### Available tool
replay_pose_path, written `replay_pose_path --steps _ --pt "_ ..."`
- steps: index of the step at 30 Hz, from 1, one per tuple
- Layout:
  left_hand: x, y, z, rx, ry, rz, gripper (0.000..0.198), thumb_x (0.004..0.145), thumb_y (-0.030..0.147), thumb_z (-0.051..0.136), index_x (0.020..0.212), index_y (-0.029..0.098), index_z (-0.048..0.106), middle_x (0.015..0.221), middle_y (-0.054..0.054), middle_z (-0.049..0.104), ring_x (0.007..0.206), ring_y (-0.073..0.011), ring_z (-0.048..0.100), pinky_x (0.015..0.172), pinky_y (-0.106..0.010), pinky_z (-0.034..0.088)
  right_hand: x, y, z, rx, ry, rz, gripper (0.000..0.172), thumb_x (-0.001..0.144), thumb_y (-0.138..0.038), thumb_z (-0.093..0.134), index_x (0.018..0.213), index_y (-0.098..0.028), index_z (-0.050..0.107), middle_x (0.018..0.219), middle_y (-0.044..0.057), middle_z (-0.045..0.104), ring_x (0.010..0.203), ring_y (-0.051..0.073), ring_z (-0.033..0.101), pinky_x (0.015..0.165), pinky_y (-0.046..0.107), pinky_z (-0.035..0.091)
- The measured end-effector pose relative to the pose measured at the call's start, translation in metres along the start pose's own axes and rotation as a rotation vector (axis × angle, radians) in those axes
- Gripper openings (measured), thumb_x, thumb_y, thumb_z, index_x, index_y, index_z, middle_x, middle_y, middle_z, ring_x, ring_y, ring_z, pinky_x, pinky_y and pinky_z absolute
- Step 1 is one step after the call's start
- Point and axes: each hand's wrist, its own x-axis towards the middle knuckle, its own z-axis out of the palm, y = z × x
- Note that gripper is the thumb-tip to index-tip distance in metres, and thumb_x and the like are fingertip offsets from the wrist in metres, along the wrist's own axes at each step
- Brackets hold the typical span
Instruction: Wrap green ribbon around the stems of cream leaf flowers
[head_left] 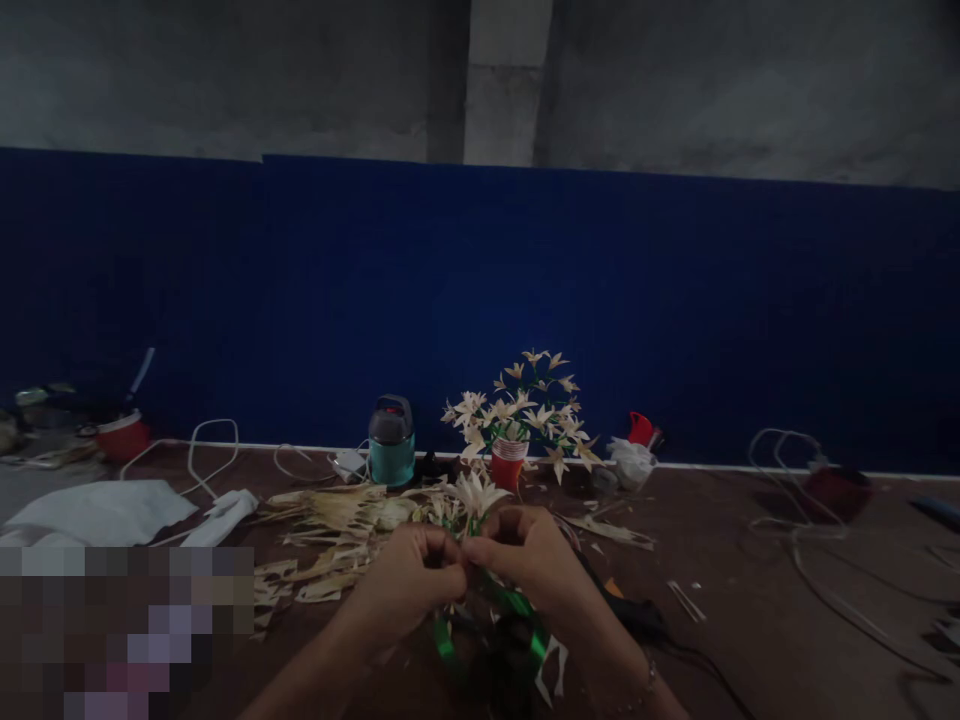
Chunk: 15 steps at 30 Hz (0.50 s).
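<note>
Both my hands meet in front of me above the brown table. My left hand [420,572] is closed, thumb and forefinger pinched at the base of a cream artificial flower [476,495]. Beside it my right hand [529,555] also pinches just under the petals; the stem between the fingertips is mostly hidden. Shiny green tape [538,645] loops below my hands, its ends hard to make out. Pale dried husk pieces [330,515] lie spread left of my hands. Straight behind, a red-and-white cup [510,465] holds a bunch of finished cream flowers [540,415].
A teal, dark-topped container [392,445] stands at the back. White cloth or plastic [105,510] lies left. A crumpled white bag [631,462] sits back right. A dark corded tool [634,618] lies beside my right forearm. White cables [806,570] trail right. A blue panel [480,280] closes the back.
</note>
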Motion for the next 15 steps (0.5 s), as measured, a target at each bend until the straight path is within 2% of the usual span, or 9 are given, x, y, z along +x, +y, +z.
replay_pose_path --steps 3,7,10,15 --pt "-0.003 0.004 -0.001 -0.160 -0.091 -0.045 0.014 0.052 0.022 0.060 0.051 0.015 0.048 0.040 0.007 0.046 0.032 -0.0017 0.028 0.035 -0.018 0.013 0.002 0.004 -0.002 0.264 -0.218 0.085 0.026 0.058 -0.032 0.072 0.056 -0.014 0.054 0.049 -0.003 0.051 0.042 0.006 0.041 0.041 0.018 0.028" --pt "-0.007 0.007 0.000 -0.321 -0.183 -0.086 0.019 0.049 0.021 0.067 0.050 0.014 0.048 0.040 0.007 0.045 0.032 -0.0005 0.030 0.034 -0.016 0.013 0.003 0.009 -0.004 0.476 -0.453 0.085 0.026 0.060 -0.030 0.072 0.056 -0.011 0.056 0.059 0.001 0.058 0.046 0.006 0.047 0.043 0.017 0.028" --pt "-0.010 0.008 0.001 -0.363 -0.208 -0.085 0.019 0.049 0.020 0.068 0.048 0.013 0.050 0.041 0.005 0.050 0.032 -0.0006 0.033 0.034 -0.016 0.014 0.004 0.012 -0.005 0.544 -0.517 0.063 0.024 0.061 -0.027 0.072 0.052 -0.010 0.057 0.054 0.001 0.058 0.044 0.005 0.046 0.041 0.016 0.027" --pt "-0.010 0.006 -0.002 -0.424 -0.302 -0.075 0.014 0.052 0.020 0.067 0.051 0.011 0.057 0.047 0.000 0.057 0.029 -0.0008 0.036 0.032 -0.016 0.017 0.003 0.014 -0.008 0.532 -0.514 0.111 0.021 0.060 -0.026 0.073 0.055 -0.010 0.060 0.050 0.000 0.057 0.036 0.004 0.043 0.035 0.016 0.024"
